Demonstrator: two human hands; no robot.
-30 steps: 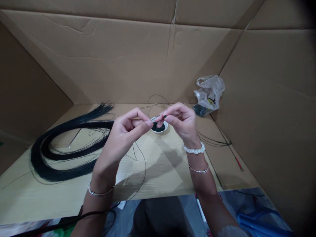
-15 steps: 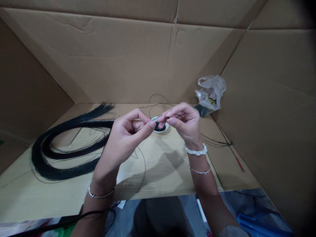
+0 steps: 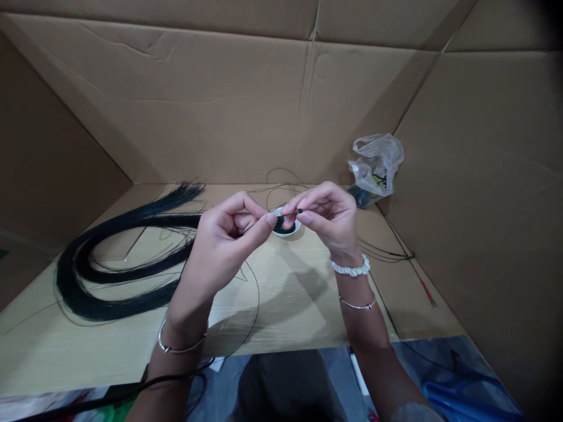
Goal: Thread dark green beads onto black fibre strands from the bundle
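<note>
Left hand (image 3: 220, 249) is curled about half shut, thumb and fingertips (image 3: 269, 219) pinched together, though whatever's in them is too fine to make out. The coiled bundle of black strands (image 3: 88, 281) lies out toward the bench's (image 3: 39, 351) left edge. Right hand (image 3: 329, 223) is pinching a tiny dark bead (image 3: 299, 210) just above the white dish (image 3: 295, 227) of dark beads (image 3: 280, 225) near the back edge. If that pinch loosens, the bead could drop — easy to lose.

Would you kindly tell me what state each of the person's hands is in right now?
Left hand: closed in a pinch; anything held is too fine to tell.
Right hand: closed in a pinch, holding a small dark bead.
</note>
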